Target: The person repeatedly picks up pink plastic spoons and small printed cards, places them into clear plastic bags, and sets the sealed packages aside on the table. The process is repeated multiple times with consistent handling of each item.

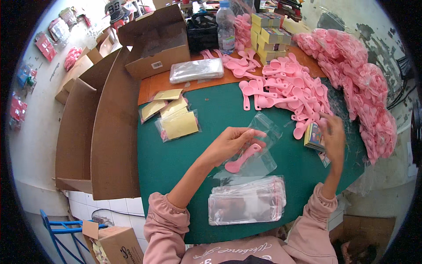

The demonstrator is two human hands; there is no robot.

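My left hand (pixel 237 141) is closed on a clear plastic bag (pixel 269 132) above the green mat (pixel 206 152). A pink spoon (pixel 241 159) shows just below its fingers, seemingly within the clear film. At the right, my right hand (pixel 335 134) hangs beside a small stack of printed cards (pixel 313 135), fingers bent and apart, with nothing visible in them. Just beyond it spreads a loose heap of pink spoons (pixel 285 88). A pile of flat clear bags (pixel 246 207) lies close to my body.
Filled packets with yellow cards (pixel 179 124) lie at the left. Behind them are more clear bags (pixel 196 70), an open cardboard box (pixel 158 42), a water bottle (pixel 226 28) and stacked cards (pixel 269 39). Bagged pink spoons (pixel 351 75) line the right edge. Tall cardboard (pixel 112 132) borders the left side.
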